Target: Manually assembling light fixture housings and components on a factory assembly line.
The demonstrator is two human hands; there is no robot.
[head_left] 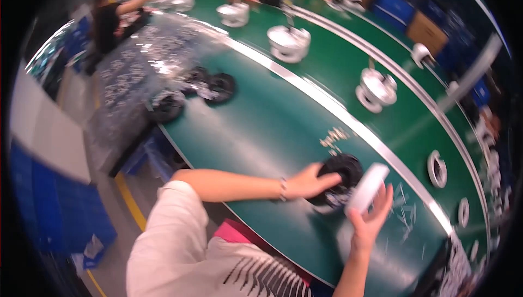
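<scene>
My left hand (306,183) grips a black round part (346,169), ring-like or wheel-like, from its left side, thumb across the top. Fingers curved around its outer edge, my right hand (371,219) holds a white ring-shaped part (366,189) tilted on its side. The two parts are close together above the green worktable (256,128); whether they touch I cannot tell. Just beyond the black part lies a scatter of small pale pieces (333,137). Thin whitish strips (404,210) lie to the right of my right hand.
Several black round parts (220,88) sit at the table's far left, beside clear plastic sheeting (128,76). Past a metal rail (327,101), a green conveyor (327,41) carries white assemblies (376,91) and white rings (436,169). Blue bins (54,199) stand left; a co-worker (109,22) is far left.
</scene>
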